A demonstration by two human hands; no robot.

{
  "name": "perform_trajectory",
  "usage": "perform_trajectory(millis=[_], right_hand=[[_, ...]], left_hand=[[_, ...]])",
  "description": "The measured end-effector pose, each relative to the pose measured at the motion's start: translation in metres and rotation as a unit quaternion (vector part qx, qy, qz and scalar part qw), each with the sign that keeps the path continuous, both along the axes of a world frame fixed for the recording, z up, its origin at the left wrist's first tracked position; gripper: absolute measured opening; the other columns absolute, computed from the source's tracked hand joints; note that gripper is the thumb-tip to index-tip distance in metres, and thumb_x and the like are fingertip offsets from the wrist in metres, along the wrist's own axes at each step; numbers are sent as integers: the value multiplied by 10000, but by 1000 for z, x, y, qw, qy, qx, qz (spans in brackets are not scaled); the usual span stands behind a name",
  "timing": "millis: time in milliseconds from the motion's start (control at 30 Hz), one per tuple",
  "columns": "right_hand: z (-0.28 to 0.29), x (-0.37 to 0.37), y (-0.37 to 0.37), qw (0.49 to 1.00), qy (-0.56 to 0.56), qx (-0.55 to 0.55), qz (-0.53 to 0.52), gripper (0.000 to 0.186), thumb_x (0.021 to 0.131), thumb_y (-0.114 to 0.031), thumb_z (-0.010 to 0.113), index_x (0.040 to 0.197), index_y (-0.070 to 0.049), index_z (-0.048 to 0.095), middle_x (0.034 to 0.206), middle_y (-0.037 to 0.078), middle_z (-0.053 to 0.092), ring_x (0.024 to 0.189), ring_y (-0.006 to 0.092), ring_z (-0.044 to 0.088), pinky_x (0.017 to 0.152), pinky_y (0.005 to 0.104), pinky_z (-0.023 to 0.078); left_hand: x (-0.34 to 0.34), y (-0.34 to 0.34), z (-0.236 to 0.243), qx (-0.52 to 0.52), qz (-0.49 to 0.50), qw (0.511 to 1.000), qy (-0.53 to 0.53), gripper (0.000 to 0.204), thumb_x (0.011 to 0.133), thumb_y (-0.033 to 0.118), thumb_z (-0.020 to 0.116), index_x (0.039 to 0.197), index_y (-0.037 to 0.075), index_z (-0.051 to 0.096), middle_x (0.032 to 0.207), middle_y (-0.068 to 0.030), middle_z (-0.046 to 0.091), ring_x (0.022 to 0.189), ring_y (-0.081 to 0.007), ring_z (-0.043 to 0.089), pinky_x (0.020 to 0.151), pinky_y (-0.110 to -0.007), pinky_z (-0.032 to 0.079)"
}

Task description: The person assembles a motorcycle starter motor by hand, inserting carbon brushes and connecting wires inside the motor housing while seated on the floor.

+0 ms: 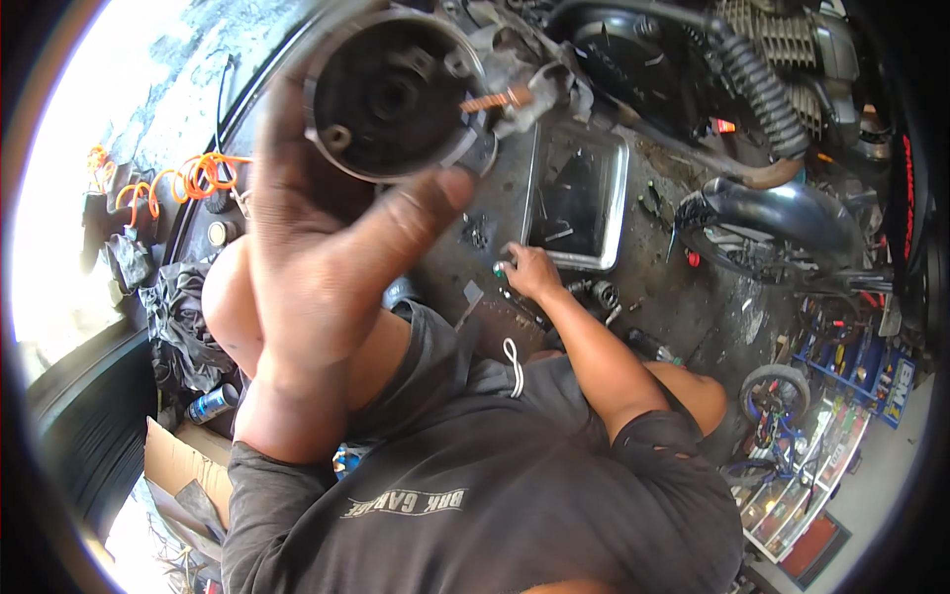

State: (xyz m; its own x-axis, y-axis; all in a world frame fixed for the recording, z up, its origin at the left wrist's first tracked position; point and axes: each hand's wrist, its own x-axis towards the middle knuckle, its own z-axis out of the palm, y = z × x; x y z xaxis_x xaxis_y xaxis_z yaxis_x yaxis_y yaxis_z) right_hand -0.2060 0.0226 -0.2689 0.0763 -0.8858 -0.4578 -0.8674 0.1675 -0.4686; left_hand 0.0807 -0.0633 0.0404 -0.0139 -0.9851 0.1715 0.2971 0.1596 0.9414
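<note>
Raised close to the camera, my left hand (332, 262) grips a round metal housing (381, 94) by its rim, with the thumb along the lower right edge. Its dark hollow side faces me and shows a central boss and small posts. A copper-coloured threaded piece (495, 100) shows at its right edge; I cannot tell whether it is fixed there. Lower down, my right hand (534, 272) is at the near left corner of a metal tray (618, 213). Its fingers are closed around a small thing with a green part (500, 269), too small to make out.
Motorcycle parts, with a finned engine (787, 45) and a ribbed black fork boot (762, 89), fill the far right. Loose metal parts (601, 295) lie by my right forearm. To the left are an orange coiled hose (206, 176), a spray can (213, 404) and a cardboard box (183, 460).
</note>
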Motion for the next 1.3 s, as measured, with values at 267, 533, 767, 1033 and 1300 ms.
perform_trajectory(millis=[267,533,767,1033,1300], right_hand=[[-5,-1,-9,1000,-5,-26,-6,271,898,-291,706,1072,-83,691,955,196,725,965,389,692,864,479,541],[-26,12,-40,994,-35,-46,-98,325,837,-160,743,1150,-86,701,965,138,726,958,363,690,879,453,547],[-48,63,-106,983,3,-106,-149,278,838,-99,719,1116,-89,718,978,137,750,976,320,716,843,412,555],[-122,80,-148,981,71,-178,-11,531,811,-153,731,1326,-86,619,1327,201,556,1320,396,476,1146,496,362],[-155,54,-153,984,-69,-111,-118,420,825,-128,745,1210,-4,631,1193,217,633,1122,425,619,963,486,501]], left_hand=[[-5,-6,-1,8,-52,996,73,925,726,113,840,1513,-32,376,1346,-135,578,1238,-246,579,1033,-371,514],[-3,10,8,-7,10,997,73,746,815,86,724,1475,-57,406,1278,-158,619,1151,-248,630,926,-339,528],[15,3,-11,-47,-11,994,94,775,819,91,733,1490,-65,380,1291,-186,614,1121,-273,654,901,-347,544],[1,-20,-16,31,-55,987,147,841,798,-101,743,1531,17,347,1326,-99,594,1217,-180,598,1056,-322,467],[-13,-41,-20,71,-86,981,157,933,759,34,848,1532,-19,329,1334,-119,584,1232,-206,583,1085,-347,443]])
